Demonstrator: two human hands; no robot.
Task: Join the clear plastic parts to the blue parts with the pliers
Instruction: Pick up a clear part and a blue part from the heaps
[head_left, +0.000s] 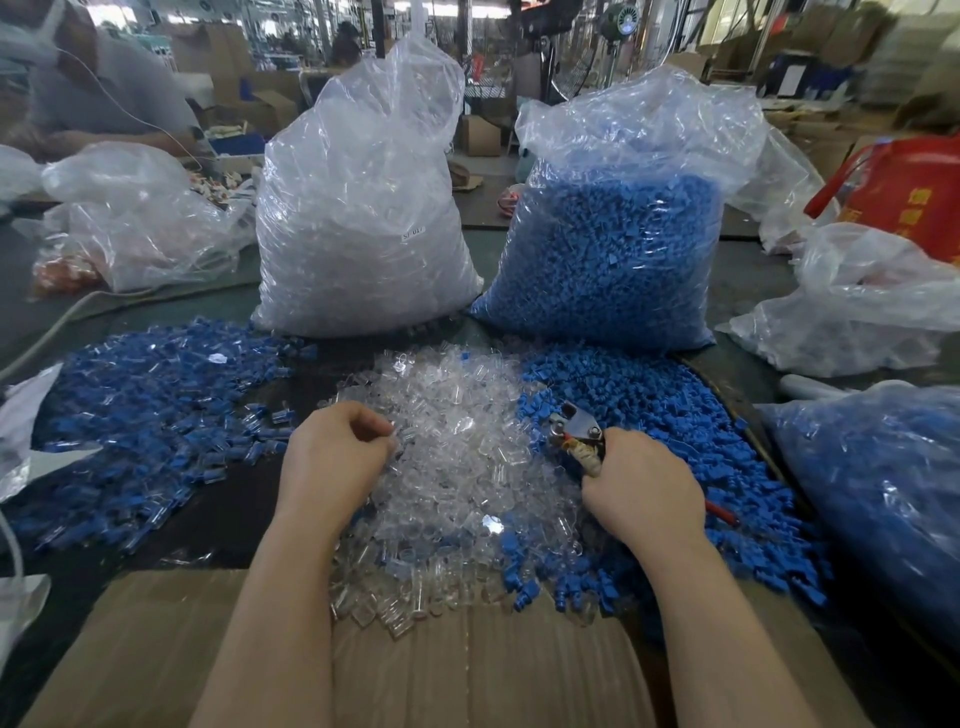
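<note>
A heap of clear plastic parts (457, 457) lies in the middle of the table. Loose blue parts (675, 415) are piled to its right. A spread of joined blue-and-clear pieces (156, 410) covers the left side. My left hand (332, 457) rests on the clear heap with its fingers curled, pinching at clear pieces at its fingertips. My right hand (639, 488) grips the pliers (576, 434), whose metal jaws point up and left over the edge of the blue pile. A red handle tip shows behind the wrist.
Two tall bags stand at the back: clear parts (363, 218) and blue parts (618, 244). Another blue bag (878, 483) lies at right, with crumpled plastic bags (140, 218) left and right. A cardboard sheet (467, 670) covers the near edge. A person sits far left.
</note>
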